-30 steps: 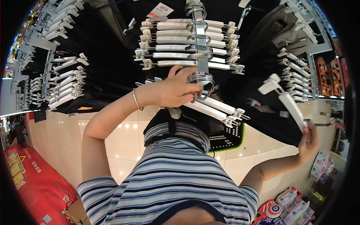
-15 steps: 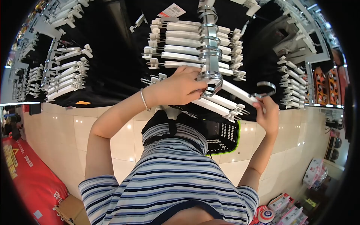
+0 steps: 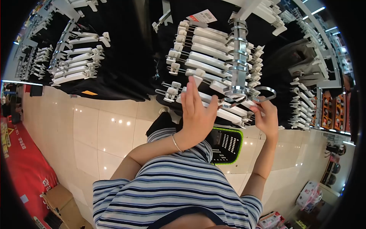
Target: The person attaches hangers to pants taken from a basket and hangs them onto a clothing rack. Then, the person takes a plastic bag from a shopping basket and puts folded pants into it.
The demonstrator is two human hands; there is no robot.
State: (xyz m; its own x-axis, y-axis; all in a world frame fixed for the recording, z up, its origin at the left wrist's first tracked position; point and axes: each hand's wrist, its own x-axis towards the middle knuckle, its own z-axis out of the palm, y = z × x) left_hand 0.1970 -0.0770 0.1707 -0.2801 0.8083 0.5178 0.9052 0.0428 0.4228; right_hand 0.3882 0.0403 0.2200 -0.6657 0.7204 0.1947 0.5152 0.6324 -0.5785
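Observation:
My right hand pinches a white clip hanger near its metal hook, just right of the front end of the metal rail. My left hand lies at the front hangers, fingers spread and pointing up against their left part. Several white hangers with black garments hang in a row on the rail behind. Below it, the frontmost hangers slant down to the right. A red and white price tag lies on the dark cloth at the back.
More white hangers hang on racks at the left and right. A black basket with a green rim stands on the tiled floor below. At the lower left are a red cover and a cardboard box.
My right hand has brought the held hanger in from the right to the rail's front end. My left hand has let go of the rail end, moved down and spread its fingers. The view has shifted.

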